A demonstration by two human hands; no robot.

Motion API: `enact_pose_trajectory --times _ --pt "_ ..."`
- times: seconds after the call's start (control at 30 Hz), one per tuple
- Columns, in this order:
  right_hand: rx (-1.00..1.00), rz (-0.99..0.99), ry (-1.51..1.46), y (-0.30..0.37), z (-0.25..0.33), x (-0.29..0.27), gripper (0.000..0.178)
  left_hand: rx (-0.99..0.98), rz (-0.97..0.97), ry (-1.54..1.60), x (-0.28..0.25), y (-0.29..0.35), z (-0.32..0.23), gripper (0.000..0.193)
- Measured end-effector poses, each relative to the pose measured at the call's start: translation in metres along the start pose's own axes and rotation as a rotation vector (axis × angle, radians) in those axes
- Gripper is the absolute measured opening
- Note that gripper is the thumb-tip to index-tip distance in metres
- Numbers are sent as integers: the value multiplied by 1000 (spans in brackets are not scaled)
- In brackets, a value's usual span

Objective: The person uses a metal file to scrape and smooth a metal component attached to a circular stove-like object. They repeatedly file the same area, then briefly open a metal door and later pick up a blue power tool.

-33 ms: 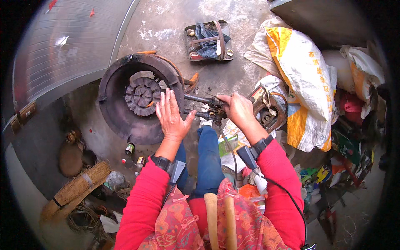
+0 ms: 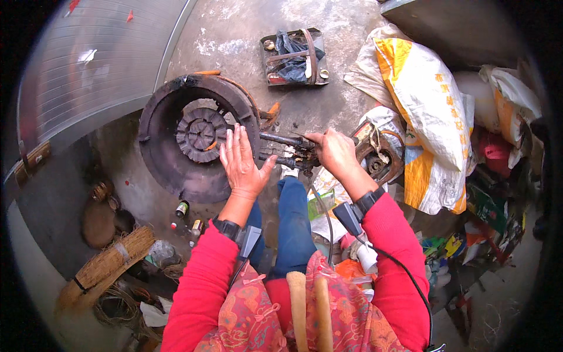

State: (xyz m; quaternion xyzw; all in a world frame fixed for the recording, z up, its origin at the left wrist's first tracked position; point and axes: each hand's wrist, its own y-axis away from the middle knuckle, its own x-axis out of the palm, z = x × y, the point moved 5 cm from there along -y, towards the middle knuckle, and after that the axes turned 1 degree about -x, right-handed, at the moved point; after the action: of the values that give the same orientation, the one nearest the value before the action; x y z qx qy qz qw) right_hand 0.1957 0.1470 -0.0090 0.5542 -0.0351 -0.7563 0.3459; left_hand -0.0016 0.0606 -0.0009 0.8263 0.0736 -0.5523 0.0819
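Observation:
A large round black gas burner (image 2: pixel 158 161) lies on the floor at left centre, its segmented burner head (image 2: pixel 201 135) inside the bowl. My left hand (image 2: pixel 241 164) is flat with fingers stretched, at the burner's right rim; whether it presses there I cannot tell. Two dark pipes (image 2: pixel 281 139) run right from the burner to a grimy valve assembly (image 2: pixel 305 156). Over the valve end, my right hand (image 2: pixel 338 154) is closed with bent fingers. A thin dark tip shows beside its fingertips, but what it grips is mostly hidden. A hose (image 2: pixel 329 217) hangs below the valve.
A metal carrier box (image 2: pixel 296 57) with a strap handle stands at the back. White-and-yellow woven sacks (image 2: pixel 428 111) heap at right, beside a rusty metal part (image 2: pixel 378 161). Small bottles (image 2: pixel 183 209) and a straw broom (image 2: pixel 111 264) lie at lower left. A metal door (image 2: pixel 105 58) borders the left.

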Motion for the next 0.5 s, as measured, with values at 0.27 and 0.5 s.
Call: enact_pose_trajectory --times 0.27,0.5 --pt "-58 196 104 4 28 -11 31 -24 -34 70 -1 -1 2 94" --pt "-75 241 179 11 40 -18 30 -35 -16 94 -2 -1 1 96"
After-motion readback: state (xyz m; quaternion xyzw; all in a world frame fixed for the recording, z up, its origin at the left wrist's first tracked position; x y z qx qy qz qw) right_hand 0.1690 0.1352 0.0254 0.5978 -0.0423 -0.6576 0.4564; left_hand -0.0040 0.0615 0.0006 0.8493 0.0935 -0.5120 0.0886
